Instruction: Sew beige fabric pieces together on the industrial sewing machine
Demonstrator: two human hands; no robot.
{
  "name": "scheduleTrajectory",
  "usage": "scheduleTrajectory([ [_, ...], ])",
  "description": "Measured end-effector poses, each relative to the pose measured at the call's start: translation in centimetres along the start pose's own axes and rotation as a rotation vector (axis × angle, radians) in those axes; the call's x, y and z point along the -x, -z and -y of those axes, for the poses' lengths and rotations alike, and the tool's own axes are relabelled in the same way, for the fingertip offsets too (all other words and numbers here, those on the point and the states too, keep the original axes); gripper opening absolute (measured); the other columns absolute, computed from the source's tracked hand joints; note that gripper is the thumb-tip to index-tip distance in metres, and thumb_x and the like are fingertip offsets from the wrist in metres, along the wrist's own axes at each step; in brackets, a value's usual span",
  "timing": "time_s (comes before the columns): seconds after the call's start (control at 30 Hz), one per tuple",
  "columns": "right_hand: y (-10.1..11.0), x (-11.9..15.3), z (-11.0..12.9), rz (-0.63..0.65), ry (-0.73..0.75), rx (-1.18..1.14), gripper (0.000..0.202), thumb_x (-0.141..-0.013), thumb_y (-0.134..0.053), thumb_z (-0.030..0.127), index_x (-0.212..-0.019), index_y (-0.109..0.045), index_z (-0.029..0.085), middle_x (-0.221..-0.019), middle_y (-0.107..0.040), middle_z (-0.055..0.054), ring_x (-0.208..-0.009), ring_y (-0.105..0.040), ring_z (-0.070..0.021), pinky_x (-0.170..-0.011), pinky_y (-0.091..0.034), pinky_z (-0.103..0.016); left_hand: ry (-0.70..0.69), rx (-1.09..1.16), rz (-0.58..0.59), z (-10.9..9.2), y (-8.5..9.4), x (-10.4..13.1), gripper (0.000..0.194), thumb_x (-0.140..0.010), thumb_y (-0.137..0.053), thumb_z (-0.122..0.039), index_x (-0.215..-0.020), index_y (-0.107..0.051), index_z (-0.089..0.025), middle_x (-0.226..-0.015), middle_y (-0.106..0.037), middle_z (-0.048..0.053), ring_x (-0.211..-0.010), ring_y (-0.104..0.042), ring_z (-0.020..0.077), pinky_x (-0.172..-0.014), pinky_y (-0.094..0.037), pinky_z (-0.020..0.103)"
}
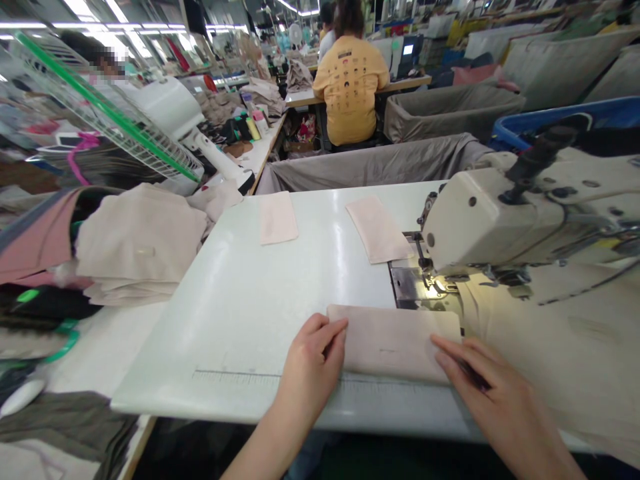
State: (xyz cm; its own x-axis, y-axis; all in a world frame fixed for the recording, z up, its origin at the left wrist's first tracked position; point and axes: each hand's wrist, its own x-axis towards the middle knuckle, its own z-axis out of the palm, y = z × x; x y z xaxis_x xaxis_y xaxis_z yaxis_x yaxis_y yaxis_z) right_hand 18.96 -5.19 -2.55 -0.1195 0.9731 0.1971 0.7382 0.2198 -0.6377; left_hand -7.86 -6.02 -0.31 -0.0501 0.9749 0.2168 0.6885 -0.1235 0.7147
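A beige rectangular fabric piece (387, 343) lies flat on the white sewing table, just in front of the presser foot (435, 287). My left hand (317, 353) pinches its left edge with thumb and forefinger. At the right end, the fingers of my right hand (485, 380) are closed on the same piece; something dark shows in that palm, too small to make out. The sewing machine (480, 213) stands at the right, its needle area lit. Two smaller light pink fabric pieces, one at left (279, 219) and one near the machine (379, 229), rest farther back.
Stacked beige cloth (140, 240) sits left of the table (225, 300), beside a green-edged wire rack (110, 113). More beige cloth (575, 333) spreads under the machine arm. A grey cloth-lined bin (370, 163) stands behind the table; beyond it sits a person in a yellow shirt (350, 87).
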Motion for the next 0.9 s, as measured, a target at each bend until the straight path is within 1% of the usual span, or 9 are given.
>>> scheduleTrajectory([
  [0.2,-0.2,0.1,-0.2,-0.01,0.0,-0.002,0.039,-0.097,-0.05,0.057,-0.104,-0.077,0.03,-0.085,-0.068,-0.003,-0.072,-0.068,-0.0179,-0.06,-0.053,-0.026,-0.005,-0.014,0.005,0.0,0.0,0.0,0.024,-0.094,-0.054,-0.018,-0.102,-0.077,-0.018,-0.081,-0.062,0.004,-0.071,-0.063,0.015,-0.065,-0.056,0.026],
  [0.43,-0.4,0.2,-0.4,0.004,0.005,-0.017,0.035,-0.097,-0.052,0.054,-0.105,-0.076,0.03,-0.083,-0.067,-0.002,-0.07,-0.066,-0.0179,-0.06,-0.053,-0.027,-0.012,-0.033,0.015,-0.2,0.1,-0.3,0.025,-0.094,-0.053,-0.018,-0.102,-0.076,-0.015,-0.079,-0.062,0.004,-0.07,-0.063,0.0153,-0.065,-0.056,0.027],
  [0.57,-0.2,0.0,-0.1,-0.003,-0.007,-0.042,0.031,-0.098,-0.054,0.046,-0.108,-0.075,0.027,-0.089,-0.069,-0.004,-0.075,-0.067,-0.0188,-0.064,-0.054,-0.028,-0.038,-0.073,0.037,-0.4,0.3,-0.7,0.026,-0.095,-0.052,-0.021,-0.098,-0.077,-0.017,-0.077,-0.062,0.004,-0.069,-0.063,0.0157,-0.063,-0.056,0.027],
  [0.67,0.0,-0.2,0.2,-0.003,0.015,-0.097,0.028,-0.097,-0.055,0.039,-0.111,-0.073,0.023,-0.092,-0.07,-0.006,-0.074,-0.067,-0.0176,-0.065,-0.055,-0.027,-0.069,-0.097,0.026,-0.2,0.4,-1.0,0.026,-0.095,-0.052,-0.025,-0.094,-0.077,-0.019,-0.076,-0.062,0.004,-0.068,-0.064,0.0157,-0.062,-0.056,0.027],
  [0.8,0.0,-0.4,0.4,-0.052,-0.032,-0.148,0.023,-0.099,-0.054,0.032,-0.106,-0.073,0.022,-0.091,-0.069,-0.005,-0.079,-0.066,-0.0174,-0.072,-0.054,-0.027,-0.107,-0.106,-0.001,0.5,0.3,-1.2,0.028,-0.095,-0.052,-0.03,-0.094,-0.077,-0.018,-0.078,-0.065,0.004,-0.068,-0.066,0.0159,-0.062,-0.057,0.027],
  [0.9,0.0,-0.5,0.4,-0.044,-0.031,-0.171,0.019,-0.097,-0.055,0.029,-0.102,-0.073,0.022,-0.087,-0.068,-0.004,-0.077,-0.065,-0.0164,-0.069,-0.053,-0.025,-0.114,-0.116,-0.022,0.8,0.2,-1.3,0.03,-0.095,-0.051,-0.034,-0.095,-0.077,-0.018,-0.08,-0.066,0.004,-0.07,-0.067,0.0163,-0.062,-0.058,0.026],
])
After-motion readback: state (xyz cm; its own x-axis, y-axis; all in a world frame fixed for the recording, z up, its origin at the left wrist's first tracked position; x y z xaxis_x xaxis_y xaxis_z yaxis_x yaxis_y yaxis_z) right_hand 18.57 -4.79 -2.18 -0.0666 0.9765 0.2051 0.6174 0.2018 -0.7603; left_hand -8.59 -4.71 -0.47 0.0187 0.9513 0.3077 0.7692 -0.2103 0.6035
